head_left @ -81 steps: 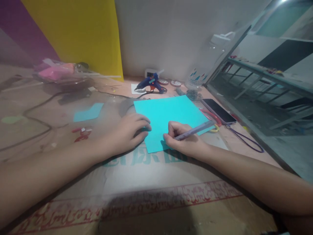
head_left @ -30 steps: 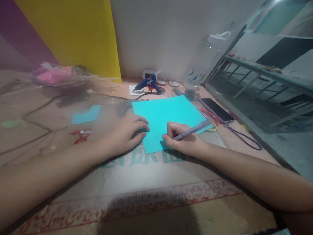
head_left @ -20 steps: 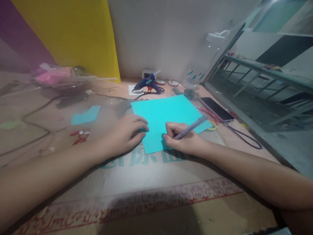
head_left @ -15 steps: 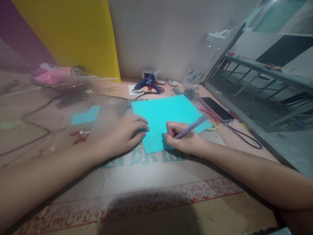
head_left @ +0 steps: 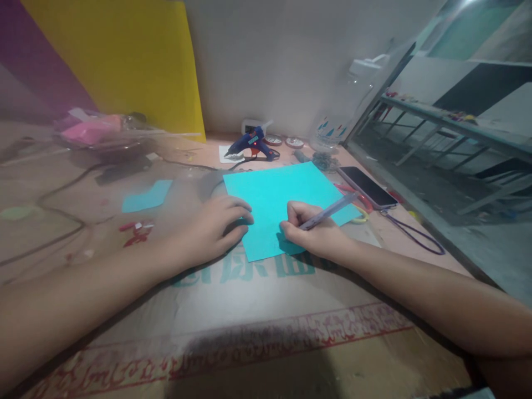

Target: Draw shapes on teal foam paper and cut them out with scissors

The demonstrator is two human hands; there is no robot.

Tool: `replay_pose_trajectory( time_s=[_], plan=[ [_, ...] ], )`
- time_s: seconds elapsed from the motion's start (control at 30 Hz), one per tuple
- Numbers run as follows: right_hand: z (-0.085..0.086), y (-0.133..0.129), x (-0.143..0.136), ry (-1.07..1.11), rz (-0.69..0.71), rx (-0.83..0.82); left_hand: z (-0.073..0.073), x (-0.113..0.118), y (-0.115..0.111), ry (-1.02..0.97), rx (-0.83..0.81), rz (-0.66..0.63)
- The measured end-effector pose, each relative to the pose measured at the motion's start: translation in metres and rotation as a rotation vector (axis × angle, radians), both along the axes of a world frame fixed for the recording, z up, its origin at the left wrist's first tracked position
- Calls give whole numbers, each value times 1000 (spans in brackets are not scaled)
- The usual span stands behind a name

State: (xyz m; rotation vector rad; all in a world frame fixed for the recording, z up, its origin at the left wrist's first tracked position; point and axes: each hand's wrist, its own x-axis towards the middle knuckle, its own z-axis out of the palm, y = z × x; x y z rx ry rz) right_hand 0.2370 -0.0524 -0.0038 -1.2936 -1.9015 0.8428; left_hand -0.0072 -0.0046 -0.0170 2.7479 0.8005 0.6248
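A turquoise sheet of paper (head_left: 274, 194) lies on the table in front of me. My left hand (head_left: 226, 224) rests at its left edge, fingers apart and fingertips on the paper. My right hand (head_left: 310, 227) is closed around a slim greyish-purple pen (head_left: 332, 211), which slants up to the right. It rests over the sheet's lower right part; the pen's tip is hidden behind my fingers. Red and yellow loops (head_left: 362, 199), perhaps handles, stick out from under the sheet's right side.
Behind the sheet is a blue glue gun (head_left: 251, 143) with a red light. A phone (head_left: 368, 187) with a strap lies right, near the table edge, below a clear bottle (head_left: 332, 130). To the left are a turquoise scrap (head_left: 147, 197), red bits (head_left: 137, 233) and a pink bundle (head_left: 93, 130).
My right hand, with the pen in it, has shifted slightly to the right over the sheet. My left hand and the paper stay almost where they were.
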Motion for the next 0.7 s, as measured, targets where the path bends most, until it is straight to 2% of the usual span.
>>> replay_pose_trajectory(
  time_s=[0.43, 0.7],
  plan=[
    [-1, 0, 0, -107, 17, -6, 1, 1, 0, -3, -3, 7],
    [2, -1, 0, -77, 42, -1, 2, 2, 0, 1, -12, 10]
  ],
)
